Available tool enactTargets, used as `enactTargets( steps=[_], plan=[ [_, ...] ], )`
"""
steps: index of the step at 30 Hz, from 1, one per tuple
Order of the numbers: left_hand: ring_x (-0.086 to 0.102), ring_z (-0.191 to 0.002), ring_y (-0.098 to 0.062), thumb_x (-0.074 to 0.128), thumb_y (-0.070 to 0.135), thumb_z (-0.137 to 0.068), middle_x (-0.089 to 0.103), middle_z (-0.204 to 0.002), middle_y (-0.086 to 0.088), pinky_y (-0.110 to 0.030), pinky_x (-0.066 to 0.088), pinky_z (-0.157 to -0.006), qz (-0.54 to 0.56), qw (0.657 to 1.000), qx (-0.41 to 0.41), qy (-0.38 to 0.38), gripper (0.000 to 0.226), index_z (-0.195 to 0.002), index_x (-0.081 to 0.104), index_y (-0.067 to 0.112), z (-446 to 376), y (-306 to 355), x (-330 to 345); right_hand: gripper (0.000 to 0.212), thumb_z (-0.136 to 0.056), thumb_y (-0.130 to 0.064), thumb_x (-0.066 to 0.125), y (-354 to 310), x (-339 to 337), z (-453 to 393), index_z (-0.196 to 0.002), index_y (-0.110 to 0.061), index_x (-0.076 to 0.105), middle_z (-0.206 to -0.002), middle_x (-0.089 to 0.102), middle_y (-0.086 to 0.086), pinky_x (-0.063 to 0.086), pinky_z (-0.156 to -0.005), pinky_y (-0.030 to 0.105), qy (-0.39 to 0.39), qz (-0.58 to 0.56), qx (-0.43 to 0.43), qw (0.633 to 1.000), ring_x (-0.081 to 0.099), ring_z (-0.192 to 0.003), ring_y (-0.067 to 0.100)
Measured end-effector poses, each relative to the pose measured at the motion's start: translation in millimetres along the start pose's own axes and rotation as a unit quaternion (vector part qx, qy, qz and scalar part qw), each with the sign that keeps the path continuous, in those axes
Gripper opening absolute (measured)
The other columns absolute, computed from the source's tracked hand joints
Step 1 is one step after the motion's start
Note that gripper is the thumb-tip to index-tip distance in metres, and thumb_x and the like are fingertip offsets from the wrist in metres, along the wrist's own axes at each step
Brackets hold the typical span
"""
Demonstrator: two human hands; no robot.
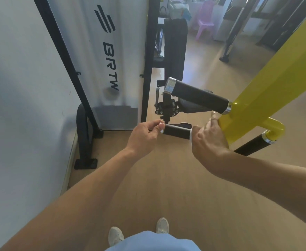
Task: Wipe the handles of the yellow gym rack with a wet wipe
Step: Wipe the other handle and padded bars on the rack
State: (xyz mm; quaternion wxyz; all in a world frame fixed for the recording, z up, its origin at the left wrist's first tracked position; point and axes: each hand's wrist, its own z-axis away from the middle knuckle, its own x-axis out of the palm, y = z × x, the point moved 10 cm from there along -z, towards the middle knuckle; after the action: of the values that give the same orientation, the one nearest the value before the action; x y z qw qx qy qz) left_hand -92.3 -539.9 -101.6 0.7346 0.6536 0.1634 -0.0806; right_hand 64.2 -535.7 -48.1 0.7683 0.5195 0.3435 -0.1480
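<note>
L hand (145, 134) pinching handle (176, 132) end-cap | R hand (209, 140) wrapped round its other end | wipe: can't tell | yellow rack (268, 98) just R

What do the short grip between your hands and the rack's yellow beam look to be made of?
Short grip: matte black, looks like rubber or foam, with no glare and shiny metal-looking end rings. Yellow beam: probably painted steel, going by its glossy, even yellow coat and square, hard edges.
</note>
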Motion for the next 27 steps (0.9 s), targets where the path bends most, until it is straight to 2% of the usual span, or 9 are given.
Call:
enactTargets(
  steps=[3,6,8,10,12,15,19,24,27],
  plan=[
    [0.063,-0.096,-0.012,0.056,0.037,-0.100,0.074,-0.107,0.001,-0.034,0.054,-0.092,0.015,1.000,-0.004,0.003,0.030,-0.124,0.070,0.024,0,2,1,0.040,-0.095,-0.016,0.024,-30,-13,-25,-0.118,-0.003,0.054,-0.100,0.066,0.016,0.016,-0.118,0.058,0.076,-0.142,-0.047,0.986,0.061,-0.101,0.038],
    [0.064,-0.108,-0.011,0.055,0.036,-0.101,0.073,-0.120,0.002,-0.029,0.052,-0.097,0.002,1.000,-0.001,-0.004,0.032,-0.127,0.068,0.023,-2,4,2,0.028,-0.097,-0.021,0.042,-46,-32,-40,-0.115,-0.005,0.055,-0.107,0.068,0.015,0.022,-0.120,0.050,0.178,-0.279,-0.074,0.941,0.062,-0.111,0.035],
    [0.064,-0.113,-0.012,0.055,0.038,-0.101,0.072,-0.122,0.004,-0.030,0.050,-0.101,-0.002,1.000,-0.005,-0.004,0.032,-0.126,0.068,0.022,-3,4,-1,0.028,-0.097,-0.020,0.041,-33,-27,-31,-0.118,-0.005,0.052,-0.112,0.067,0.016,0.015,-0.121,0.052,0.156,-0.241,-0.053,0.956,0.057,-0.118,0.036],
    [0.060,-0.114,-0.014,0.055,0.037,-0.101,0.069,-0.125,0.000,-0.029,0.047,-0.100,-0.004,1.000,-0.006,-0.006,0.034,-0.127,0.067,0.020,-2,4,-2,0.031,-0.098,-0.017,0.034,-16,-6,-15,-0.122,-0.001,0.047,-0.113,0.066,0.019,0.010,-0.119,0.057,0.063,-0.090,-0.018,0.994,0.055,-0.120,0.040],
    [0.059,-0.117,-0.017,0.054,0.037,-0.100,0.068,-0.128,-0.003,-0.030,0.047,-0.101,-0.004,1.000,-0.003,-0.006,0.036,-0.129,0.065,0.018,-2,5,-1,0.032,-0.099,-0.016,0.030,2,4,-3,-0.119,0.002,0.046,-0.107,0.066,0.021,0.009,-0.118,0.060,-0.004,0.022,0.007,1.000,0.058,-0.115,0.039],
    [0.061,-0.117,-0.017,0.055,0.038,-0.100,0.069,-0.128,-0.001,-0.030,0.049,-0.100,-0.004,1.000,0.002,-0.002,0.037,-0.131,0.065,0.019,-2,6,-1,0.036,-0.098,-0.018,0.028,-24,-12,-19,-0.120,-0.001,0.051,-0.103,0.066,0.017,0.009,-0.119,0.060,0.032,-0.077,-0.032,0.996,0.059,-0.109,0.039],
    [0.062,-0.110,-0.008,0.054,0.036,-0.101,0.069,-0.116,0.010,-0.021,0.047,-0.092,-0.009,1.000,-0.003,-0.013,0.034,-0.130,0.066,0.020,-3,4,-1,0.037,-0.099,-0.019,0.031,-46,-35,-40,-0.127,-0.003,0.048,-0.122,0.063,0.019,0.011,-0.122,0.053,0.120,-0.219,-0.054,0.967,0.050,-0.128,0.040],
    [0.060,-0.107,-0.013,0.054,0.040,-0.100,0.068,-0.114,0.004,-0.028,0.050,-0.098,-0.008,1.000,-0.010,-0.022,0.034,-0.126,0.066,0.021,-3,0,1,0.032,-0.099,-0.018,0.038,-5,-2,-5,-0.125,-0.001,0.048,-0.104,0.064,0.016,0.013,-0.116,0.061,-0.018,0.022,0.000,1.000,0.060,-0.108,0.037],
    [0.063,-0.113,-0.015,0.052,0.041,-0.101,0.070,-0.124,0.001,-0.035,0.051,-0.103,-0.013,1.000,0.003,-0.013,0.036,-0.129,0.065,0.021,0,2,4,0.037,-0.100,-0.018,0.025,-20,-12,-14,-0.122,-0.002,0.050,-0.101,0.065,0.017,0.011,-0.118,0.061,0.021,-0.045,-0.036,0.998,0.061,-0.104,0.037]
  ],
)
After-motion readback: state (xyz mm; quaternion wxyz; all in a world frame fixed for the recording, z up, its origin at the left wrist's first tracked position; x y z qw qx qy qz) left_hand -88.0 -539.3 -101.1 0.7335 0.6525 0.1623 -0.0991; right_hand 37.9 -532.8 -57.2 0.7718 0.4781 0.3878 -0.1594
